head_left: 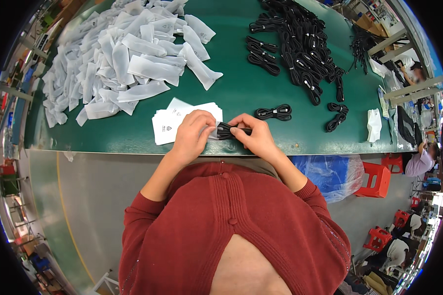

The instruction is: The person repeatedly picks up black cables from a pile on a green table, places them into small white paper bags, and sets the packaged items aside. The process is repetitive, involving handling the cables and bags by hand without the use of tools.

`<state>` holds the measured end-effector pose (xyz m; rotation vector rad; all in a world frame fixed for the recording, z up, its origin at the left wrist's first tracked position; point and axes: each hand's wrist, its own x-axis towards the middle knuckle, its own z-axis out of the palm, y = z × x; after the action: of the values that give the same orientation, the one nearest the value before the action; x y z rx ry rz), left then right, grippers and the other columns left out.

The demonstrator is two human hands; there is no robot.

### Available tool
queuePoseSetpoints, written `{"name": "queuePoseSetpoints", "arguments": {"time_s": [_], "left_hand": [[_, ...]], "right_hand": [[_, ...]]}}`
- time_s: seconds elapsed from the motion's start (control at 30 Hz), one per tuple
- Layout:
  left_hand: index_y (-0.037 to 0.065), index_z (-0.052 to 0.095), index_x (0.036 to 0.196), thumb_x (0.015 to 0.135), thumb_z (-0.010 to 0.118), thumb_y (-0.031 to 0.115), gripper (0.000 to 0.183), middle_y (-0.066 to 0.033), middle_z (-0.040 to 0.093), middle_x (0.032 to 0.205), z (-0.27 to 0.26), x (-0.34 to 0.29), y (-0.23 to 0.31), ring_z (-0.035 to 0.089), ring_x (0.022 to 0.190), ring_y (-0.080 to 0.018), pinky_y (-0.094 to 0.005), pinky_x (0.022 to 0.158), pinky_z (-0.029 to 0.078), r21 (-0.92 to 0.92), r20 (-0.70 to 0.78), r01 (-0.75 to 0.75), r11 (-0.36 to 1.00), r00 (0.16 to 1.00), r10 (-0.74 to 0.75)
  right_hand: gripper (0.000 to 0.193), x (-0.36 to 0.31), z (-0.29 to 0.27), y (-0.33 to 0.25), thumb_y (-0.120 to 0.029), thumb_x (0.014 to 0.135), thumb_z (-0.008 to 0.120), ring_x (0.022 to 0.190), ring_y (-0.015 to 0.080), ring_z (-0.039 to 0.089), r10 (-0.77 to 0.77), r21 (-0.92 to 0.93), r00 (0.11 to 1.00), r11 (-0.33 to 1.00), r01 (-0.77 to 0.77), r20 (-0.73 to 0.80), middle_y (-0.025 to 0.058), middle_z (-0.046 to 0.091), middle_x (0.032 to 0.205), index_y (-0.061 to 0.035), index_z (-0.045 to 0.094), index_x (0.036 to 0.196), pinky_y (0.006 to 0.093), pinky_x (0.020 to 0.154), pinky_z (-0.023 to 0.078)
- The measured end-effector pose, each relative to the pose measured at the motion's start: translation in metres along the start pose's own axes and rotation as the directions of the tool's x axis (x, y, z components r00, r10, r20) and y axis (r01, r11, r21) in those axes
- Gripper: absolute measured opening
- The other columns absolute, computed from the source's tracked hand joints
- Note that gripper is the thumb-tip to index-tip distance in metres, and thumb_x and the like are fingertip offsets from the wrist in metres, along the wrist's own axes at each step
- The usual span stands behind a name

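Note:
Just inside the table's front edge, my right hand pinches a coiled black cable. My left hand is closed on the edge of a translucent white plastic bag, whose mouth meets the cable's left end. How much of the cable lies inside the bag, I cannot tell. Under and beside my left hand lies a fanned stack of flat white bags with small dark print. Another coiled black cable rests on the table just beyond my right hand.
A big heap of filled white bags covers the far left of the green table. Bundled black cables are piled at the far right. A crumpled white piece lies at the right. Red stools stand beyond a blue plastic-wrapped bundle.

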<state>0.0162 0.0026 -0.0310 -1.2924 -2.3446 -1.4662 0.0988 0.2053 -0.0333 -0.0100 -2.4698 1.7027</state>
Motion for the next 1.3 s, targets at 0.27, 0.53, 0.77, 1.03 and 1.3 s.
{"name": "queuePoseSetpoints", "arguments": {"time_s": [0.27,0.53,0.77,1.03,1.3], "left_hand": [[0.002,0.056,0.086,0.081,0.065,-0.004,0.011,-0.0108,0.063,0.096,-0.007,0.005,0.009,0.059,0.090,-0.0297,-0.0385,0.079,0.048,0.059,0.042,-0.087,0.994,0.996,0.085],[0.002,0.057,0.088,0.082,0.065,-0.003,0.011,-0.0107,0.062,0.098,-0.008,0.007,-0.006,0.057,0.090,-0.0289,-0.0367,0.078,0.048,0.131,-0.129,-0.022,0.991,0.991,0.039],[0.000,0.058,0.089,0.083,0.066,-0.002,0.011,-0.0114,0.059,0.092,0.001,0.002,-0.008,0.058,0.074,-0.0260,-0.0346,0.066,0.048,0.012,-0.134,0.177,0.984,0.976,-0.173],[0.000,0.059,0.088,0.086,0.065,-0.002,0.007,-0.0077,0.058,0.087,0.001,0.004,-0.020,0.053,0.070,-0.0161,-0.0280,0.066,0.045,-0.162,-0.083,0.307,0.938,0.943,-0.323],[0.000,0.060,0.089,0.088,0.065,0.000,0.006,-0.0053,0.058,0.086,0.003,0.004,-0.019,0.050,0.070,-0.0124,-0.0259,0.066,0.044,-0.232,-0.063,0.349,0.908,0.926,-0.373]], "right_hand": [[0.025,0.000,-0.005,0.000,-0.023,0.099,0.055,0.050,0.0068,0.048,0.428,0.646,0.802,0.482,-0.592,0.416,0.0121,0.067,0.084,0.0011,0.060,0.097,0.0221,0.049,0.039],[0.021,-0.006,-0.004,-0.017,-0.011,0.088,0.070,0.067,0.0085,0.055,0.092,0.166,0.995,0.983,-0.083,-0.045,0.0043,0.064,0.086,-0.0016,0.066,0.105,0.0210,0.060,0.044],[0.053,0.003,-0.033,-0.038,-0.014,0.076,0.081,0.081,0.0276,0.063,-0.231,-0.550,0.952,0.830,0.085,-0.200,0.0143,0.061,0.099,0.0002,0.056,0.120,0.0377,0.073,0.053],[0.039,-0.008,-0.020,-0.003,-0.014,0.078,0.077,0.096,0.0344,0.057,-0.228,-0.763,0.974,0.633,0.133,-0.019,0.0158,0.059,0.102,0.0015,0.062,0.110,0.0436,0.081,0.047],[0.025,-0.017,-0.011,-0.015,-0.019,0.098,0.054,0.080,0.0391,0.061,-0.088,-0.268,0.989,0.956,0.116,0.115,0.0190,0.063,0.089,0.0035,0.064,0.105,0.0456,0.072,0.048]]}}
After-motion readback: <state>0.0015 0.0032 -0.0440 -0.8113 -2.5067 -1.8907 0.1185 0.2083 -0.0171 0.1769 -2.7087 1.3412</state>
